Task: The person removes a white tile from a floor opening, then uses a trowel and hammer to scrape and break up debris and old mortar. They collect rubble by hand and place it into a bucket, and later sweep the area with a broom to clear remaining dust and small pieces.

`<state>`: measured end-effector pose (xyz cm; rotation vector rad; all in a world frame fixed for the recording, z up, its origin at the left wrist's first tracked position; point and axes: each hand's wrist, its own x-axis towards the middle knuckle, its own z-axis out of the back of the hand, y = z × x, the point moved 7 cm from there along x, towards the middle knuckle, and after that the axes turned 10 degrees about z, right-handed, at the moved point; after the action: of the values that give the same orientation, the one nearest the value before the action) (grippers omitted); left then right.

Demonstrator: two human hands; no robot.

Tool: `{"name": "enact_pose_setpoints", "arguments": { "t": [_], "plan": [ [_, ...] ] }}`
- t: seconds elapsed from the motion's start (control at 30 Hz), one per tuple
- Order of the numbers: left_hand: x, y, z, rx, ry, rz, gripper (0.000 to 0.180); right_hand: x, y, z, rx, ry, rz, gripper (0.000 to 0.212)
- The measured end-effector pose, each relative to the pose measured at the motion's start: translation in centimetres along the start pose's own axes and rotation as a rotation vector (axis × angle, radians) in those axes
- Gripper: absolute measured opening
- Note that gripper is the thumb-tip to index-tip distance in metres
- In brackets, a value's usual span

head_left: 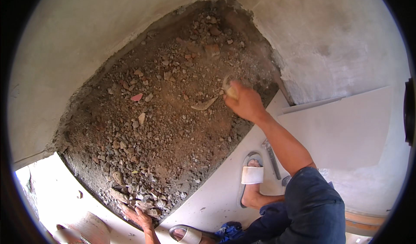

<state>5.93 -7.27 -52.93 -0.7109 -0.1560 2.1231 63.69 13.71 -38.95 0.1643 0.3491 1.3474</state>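
At six o'clock the left hand (139,217) has its forearm cut off by the edge; a pale stone (229,89) sits mostly hidden inside the right hand (245,101).

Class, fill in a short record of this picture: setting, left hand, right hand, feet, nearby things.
Setting: pit of rubble and soil between plastered walls
Left hand: resting on stones at the rubble's near edge
Right hand: closed on a pale stone fragment over the rubble
Feet: white slide sandal on a pale floor tile
Nearby: metal tool on the tile, large pale slab by the wall
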Motion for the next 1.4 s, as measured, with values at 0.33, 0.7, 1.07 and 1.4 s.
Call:
{"name": "enact_pose_setpoints", "arguments": {
  "t": [0.33, 0.7, 1.07, 1.4],
  "plan": [
    [1.1, 2.4, -0.7, 0.072, -0.019, -0.144, 0.083, 15.3, -8.3, 1.0, -0.521, -0.267, 0.13, 0.029],
    [1.1, 1.2, 0.3, 0.33, 0.283, 0.145, 0.062, 24.0, -10.1, -2.4, -0.375, -0.245, 0.124, 0.05],
    [1.3, 1.1, 0.2, 0.408, 0.306, 0.231, 0.076, 16.2, -13.6, 4.3, 0.194, -0.476, -0.027, 0.038],
    [1.6, 2.5, -0.4, 0.389, 0.292, 0.166, 0.072, 20.8, -12.0, -2.1, -0.222, -0.087, 0.027, 0.04]
  ]
}}
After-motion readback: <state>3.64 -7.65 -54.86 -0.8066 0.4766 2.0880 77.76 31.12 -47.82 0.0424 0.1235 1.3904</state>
